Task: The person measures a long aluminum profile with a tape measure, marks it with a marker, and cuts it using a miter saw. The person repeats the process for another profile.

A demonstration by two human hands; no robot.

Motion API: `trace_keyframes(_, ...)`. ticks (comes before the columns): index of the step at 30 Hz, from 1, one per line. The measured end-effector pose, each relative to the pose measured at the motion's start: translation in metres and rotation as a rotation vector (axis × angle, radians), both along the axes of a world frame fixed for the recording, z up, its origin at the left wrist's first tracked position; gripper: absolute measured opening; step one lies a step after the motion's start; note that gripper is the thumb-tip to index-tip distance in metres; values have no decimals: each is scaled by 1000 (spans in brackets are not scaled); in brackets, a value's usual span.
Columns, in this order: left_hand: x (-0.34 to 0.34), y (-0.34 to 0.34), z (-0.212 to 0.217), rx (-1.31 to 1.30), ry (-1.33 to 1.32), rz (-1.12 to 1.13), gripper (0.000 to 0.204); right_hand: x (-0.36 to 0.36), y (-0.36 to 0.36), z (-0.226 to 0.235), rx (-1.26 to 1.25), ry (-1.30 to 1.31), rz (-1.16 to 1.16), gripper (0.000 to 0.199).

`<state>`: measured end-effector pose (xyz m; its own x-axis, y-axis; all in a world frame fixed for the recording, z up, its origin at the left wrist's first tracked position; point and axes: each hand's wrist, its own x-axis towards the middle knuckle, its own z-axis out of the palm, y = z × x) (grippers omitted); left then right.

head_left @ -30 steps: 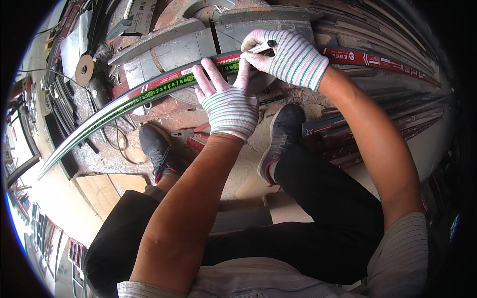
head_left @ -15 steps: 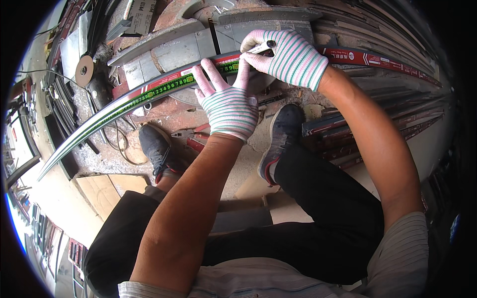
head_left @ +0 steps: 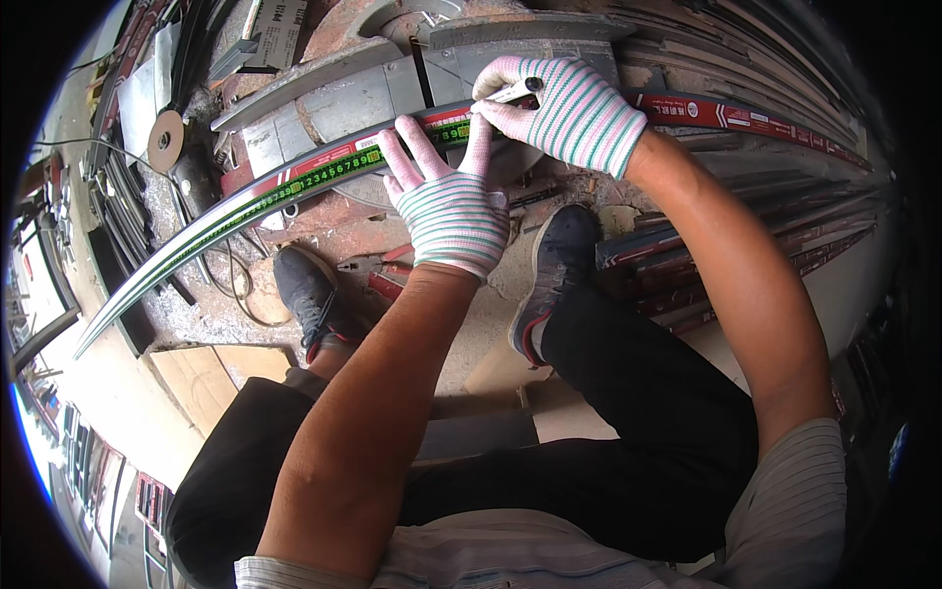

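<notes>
A long narrow profile strip [head_left: 667, 105] with red printed film runs across in front of me. Along its near edge lies a tape measure's green-and-black blade [head_left: 334, 174]. My left hand [head_left: 451, 211], in a pink glove with green stripes, rests with fingers spread over the blade and strip. In a matching glove, my right hand [head_left: 579, 113] pinches a white marker pen [head_left: 512, 92] with a black end. Its fingertips meet the strip's edge just beside my left index finger. The pen's writing tip is hidden by the fingers.
Beneath the strip sits a metal saw base [head_left: 378, 93] with a slot and fence. At left lies an angle grinder [head_left: 201, 182] with a tan disc [head_left: 167, 140]. Pliers [head_left: 363, 263] lie between my shoes. Long profiles [head_left: 687, 54] are piled at right; cardboard [head_left: 201, 383] is at lower left.
My right hand and the marker pen have shifted very slightly to the left along the strip. My left hand, the tape blade and the strip stay where they were.
</notes>
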<state>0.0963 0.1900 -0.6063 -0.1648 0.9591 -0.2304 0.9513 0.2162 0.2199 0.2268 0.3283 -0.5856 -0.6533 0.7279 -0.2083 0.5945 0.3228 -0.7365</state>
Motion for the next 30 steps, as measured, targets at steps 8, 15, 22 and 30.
trace_keyframes(8, -1, 0, 2, 5, -6, -7, 86, 0, 0, 0, 13, 12, -27, 23)
trace_keyframes(15, -3, -2, -2, 54, -5, -15, 86, 12, -5, 25, 57, 247, -10, 19)
trace_keyframes(22, -1, -1, 2, 27, -8, -1, 89, 41, -53, 56, -170, 309, -124, 11)
trace_keyframes(30, -1, -2, 0, 39, -10, -7, 91, 42, -77, 46, -383, 187, -199, 12)
